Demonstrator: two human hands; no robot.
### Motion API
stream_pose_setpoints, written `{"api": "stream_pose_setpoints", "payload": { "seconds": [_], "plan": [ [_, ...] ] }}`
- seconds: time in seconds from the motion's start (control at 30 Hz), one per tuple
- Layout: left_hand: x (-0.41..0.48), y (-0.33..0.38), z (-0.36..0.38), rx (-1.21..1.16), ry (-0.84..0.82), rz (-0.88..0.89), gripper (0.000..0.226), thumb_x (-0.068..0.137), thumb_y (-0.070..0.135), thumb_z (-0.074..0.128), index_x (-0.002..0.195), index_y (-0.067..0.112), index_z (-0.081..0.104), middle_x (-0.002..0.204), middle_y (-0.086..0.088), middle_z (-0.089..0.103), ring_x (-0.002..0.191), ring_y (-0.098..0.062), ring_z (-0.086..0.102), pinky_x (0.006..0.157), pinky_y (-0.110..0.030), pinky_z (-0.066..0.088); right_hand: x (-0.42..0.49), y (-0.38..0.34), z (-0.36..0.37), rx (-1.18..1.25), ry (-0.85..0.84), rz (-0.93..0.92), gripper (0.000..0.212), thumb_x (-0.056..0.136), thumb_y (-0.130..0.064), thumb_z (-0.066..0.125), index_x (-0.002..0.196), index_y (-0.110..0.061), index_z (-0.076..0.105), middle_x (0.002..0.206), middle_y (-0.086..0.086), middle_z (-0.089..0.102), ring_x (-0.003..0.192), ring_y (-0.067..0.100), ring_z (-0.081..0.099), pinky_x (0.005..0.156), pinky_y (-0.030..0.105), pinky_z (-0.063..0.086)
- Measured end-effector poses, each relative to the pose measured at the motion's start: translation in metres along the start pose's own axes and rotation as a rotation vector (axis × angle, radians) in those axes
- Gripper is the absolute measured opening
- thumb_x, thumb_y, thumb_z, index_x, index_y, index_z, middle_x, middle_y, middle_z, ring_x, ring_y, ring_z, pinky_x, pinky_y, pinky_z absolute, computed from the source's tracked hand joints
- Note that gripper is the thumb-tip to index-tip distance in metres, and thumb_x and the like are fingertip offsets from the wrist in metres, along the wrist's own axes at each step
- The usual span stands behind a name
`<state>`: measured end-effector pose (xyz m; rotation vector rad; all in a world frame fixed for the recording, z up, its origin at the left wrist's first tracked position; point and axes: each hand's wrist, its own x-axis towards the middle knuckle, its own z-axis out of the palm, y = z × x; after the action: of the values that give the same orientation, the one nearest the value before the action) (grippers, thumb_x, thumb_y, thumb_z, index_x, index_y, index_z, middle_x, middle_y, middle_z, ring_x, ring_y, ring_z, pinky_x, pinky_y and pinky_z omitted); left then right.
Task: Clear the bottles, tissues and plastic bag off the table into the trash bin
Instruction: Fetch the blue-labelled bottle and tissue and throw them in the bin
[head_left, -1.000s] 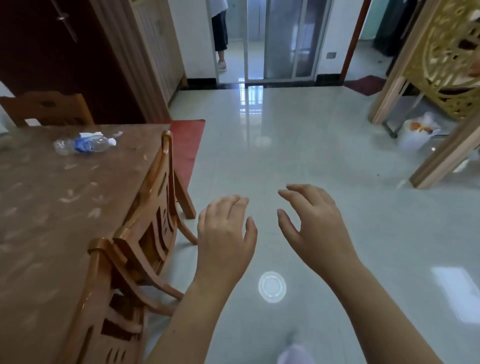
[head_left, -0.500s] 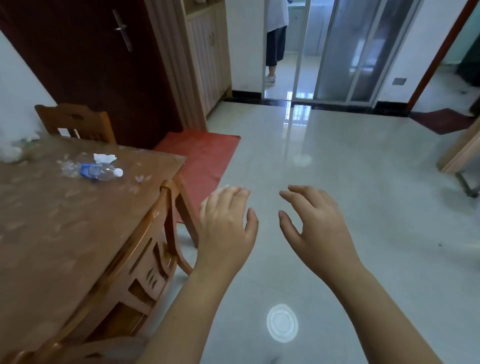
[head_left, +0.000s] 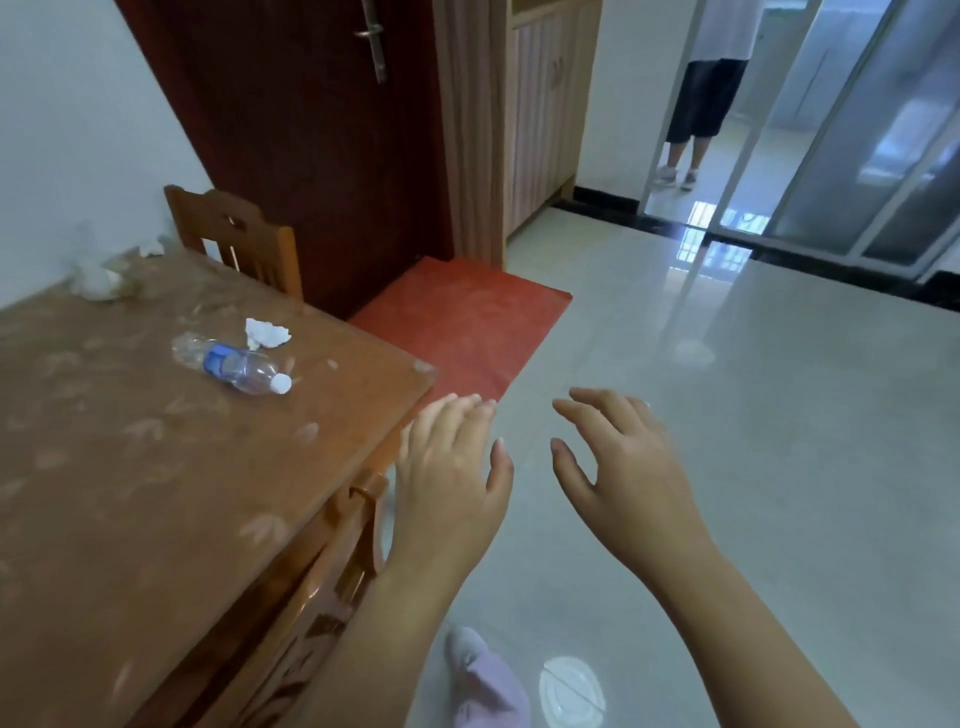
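A clear plastic bottle (head_left: 234, 365) with a blue label and white cap lies on its side on the brown table (head_left: 135, 467). A crumpled white tissue (head_left: 266, 332) sits just behind it. More crumpled tissues or a clear plastic bag (head_left: 98, 278) lie at the table's far edge by the wall. My left hand (head_left: 449, 478) hovers empty beside the table's right corner with relaxed fingers. My right hand (head_left: 618, 467) floats over the floor, fingers spread, holding nothing. No trash bin is in view.
A wooden chair (head_left: 322, 582) is tucked in at the table's right side below my left hand; another chair (head_left: 234, 234) stands at the far end. A red mat (head_left: 462, 322) lies before a dark door. A person (head_left: 701, 93) stands in the far doorway. My slipper (head_left: 483, 680) shows below.
My view has swung left and closer to the table, bringing the bottle and tissues nearer. The white bag by the lattice screen has left the view. Both hands stay empty and spread.
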<state>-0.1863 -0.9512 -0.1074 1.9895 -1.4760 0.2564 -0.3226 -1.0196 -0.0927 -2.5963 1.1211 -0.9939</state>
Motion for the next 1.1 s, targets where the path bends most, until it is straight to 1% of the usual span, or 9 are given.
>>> {"api": "stream_pose_setpoints", "payload": {
  "seconds": [0.37, 0.57, 0.7, 0.8, 0.87, 0.93, 1.0, 1.03, 1.1],
  "plan": [
    [0.157, -0.1, 0.043, 0.033, 0.095, -0.169, 0.038, 0.085, 0.027, 0.041, 0.113, 0.013, 0.061, 0.116, -0.002, 0.063, 0.117, -0.02, 0.047, 0.097, -0.04, 0.035, 0.197, 0.01, 0.108, 0.11, -0.068, -0.152, 0.035, 0.081, -0.027, 0.047, 0.102, -0.005, 0.065, 0.101, 0.011, 0.064, 0.092, 0.032, 0.058, 0.082, 0.048, 0.047],
    [0.203, -0.137, 0.066, 0.115, 0.206, -0.243, 0.036, 0.082, 0.023, 0.043, 0.107, 0.009, 0.065, 0.109, -0.005, 0.066, 0.109, -0.022, 0.054, 0.094, -0.036, 0.036, 0.265, 0.02, 0.16, 0.175, -0.16, -0.242, 0.036, 0.08, -0.029, 0.047, 0.103, -0.006, 0.065, 0.103, 0.011, 0.065, 0.095, 0.032, 0.058, 0.082, 0.051, 0.047],
    [0.243, -0.164, 0.086, 0.186, 0.333, -0.303, 0.033, 0.081, 0.02, 0.046, 0.103, 0.005, 0.066, 0.104, -0.01, 0.067, 0.101, -0.03, 0.061, 0.087, -0.043, 0.047, 0.323, 0.024, 0.196, 0.228, -0.217, -0.362, 0.039, 0.08, -0.031, 0.045, 0.104, -0.008, 0.066, 0.105, 0.01, 0.065, 0.097, 0.032, 0.057, 0.085, 0.049, 0.046],
    [0.273, -0.18, 0.095, 0.264, 0.388, -0.348, 0.032, 0.08, 0.018, 0.045, 0.105, 0.004, 0.062, 0.1, -0.015, 0.068, 0.098, -0.029, 0.06, 0.088, -0.04, 0.042, 0.366, 0.028, 0.22, 0.277, -0.268, -0.471, 0.038, 0.081, -0.03, 0.046, 0.105, -0.007, 0.066, 0.106, 0.011, 0.064, 0.098, 0.032, 0.057, 0.086, 0.047, 0.045],
    [0.288, -0.19, 0.098, 0.337, 0.35, -0.398, 0.034, 0.082, 0.018, 0.043, 0.106, 0.002, 0.061, 0.1, -0.017, 0.068, 0.098, -0.03, 0.06, 0.09, -0.039, 0.04, 0.391, 0.029, 0.234, 0.304, -0.299, -0.543, 0.034, 0.081, -0.026, 0.051, 0.106, -0.006, 0.065, 0.107, 0.011, 0.064, 0.099, 0.032, 0.057, 0.088, 0.048, 0.044],
    [0.296, -0.203, 0.096, 0.38, 0.283, -0.502, 0.039, 0.082, 0.022, 0.041, 0.104, -0.002, 0.063, 0.102, -0.018, 0.067, 0.096, -0.035, 0.061, 0.087, -0.045, 0.046, 0.413, 0.025, 0.25, 0.339, -0.328, -0.609, 0.033, 0.079, -0.021, 0.057, 0.107, -0.006, 0.065, 0.107, 0.012, 0.064, 0.1, 0.033, 0.057, 0.088, 0.049, 0.044],
    [0.295, -0.212, 0.092, 0.401, 0.298, -0.592, 0.042, 0.081, 0.024, 0.04, 0.106, -0.002, 0.062, 0.103, -0.019, 0.066, 0.096, -0.039, 0.061, 0.083, -0.054, 0.049, 0.427, 0.015, 0.266, 0.387, -0.355, -0.681, 0.033, 0.077, -0.019, 0.059, 0.106, -0.005, 0.065, 0.106, 0.012, 0.064, 0.097, 0.033, 0.058, 0.087, 0.046, 0.043],
    [0.291, -0.216, 0.092, 0.427, 0.336, -0.624, 0.039, 0.081, 0.023, 0.042, 0.107, -0.001, 0.06, 0.103, -0.02, 0.066, 0.096, -0.039, 0.061, 0.082, -0.055, 0.049, 0.431, 0.01, 0.274, 0.415, -0.361, -0.721, 0.032, 0.075, -0.019, 0.06, 0.104, -0.005, 0.066, 0.104, 0.012, 0.065, 0.095, 0.032, 0.058, 0.085, 0.044, 0.043],
    [0.279, -0.224, 0.094, 0.534, 0.433, -0.66, 0.03, 0.079, 0.016, 0.046, 0.105, 0.005, 0.056, 0.099, -0.019, 0.067, 0.094, -0.034, 0.062, 0.085, -0.045, 0.049, 0.436, -0.003, 0.29, 0.476, -0.381, -0.797, 0.03, 0.078, -0.021, 0.056, 0.101, -0.004, 0.066, 0.1, 0.013, 0.066, 0.093, 0.032, 0.06, 0.083, 0.044, 0.044]
  ]
}}
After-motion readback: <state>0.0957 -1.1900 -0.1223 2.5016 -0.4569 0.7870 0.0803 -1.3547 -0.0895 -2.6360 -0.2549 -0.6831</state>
